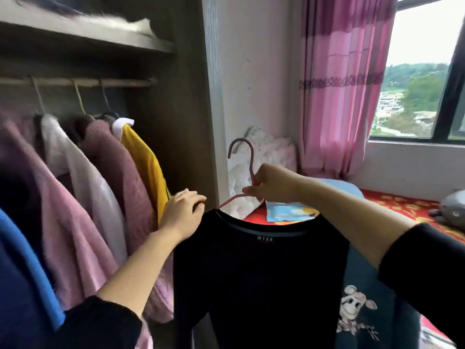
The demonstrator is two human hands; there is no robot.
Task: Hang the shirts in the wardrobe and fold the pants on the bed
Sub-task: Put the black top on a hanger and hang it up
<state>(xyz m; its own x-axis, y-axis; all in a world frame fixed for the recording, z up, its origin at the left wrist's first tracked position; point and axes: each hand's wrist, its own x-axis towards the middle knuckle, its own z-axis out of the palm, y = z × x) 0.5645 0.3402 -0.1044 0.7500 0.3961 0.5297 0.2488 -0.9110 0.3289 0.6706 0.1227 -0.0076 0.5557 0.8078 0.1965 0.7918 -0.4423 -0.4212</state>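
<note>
A black shirt [256, 278] with a small white label hangs on a pink hanger [242, 157] in the middle of the view. My right hand [271, 185] grips the hanger just below its hook and holds it up. My left hand [183, 212] touches the shirt's left shoulder, fingers loosely bent; whether it pinches the cloth is hidden. The open wardrobe is on the left, its rail [75, 82] above and left of the hanger's hook. On the rail hang several garments, the nearest a yellow one [146, 162].
The wardrobe's side panel [181, 127] stands between the rail and the white wall. A bed with a red patterned cover [402, 207] lies at right, carrying a blue cloth, a grey plush toy [450, 207] and white bedding. Pink curtains [344, 96] and a window are behind.
</note>
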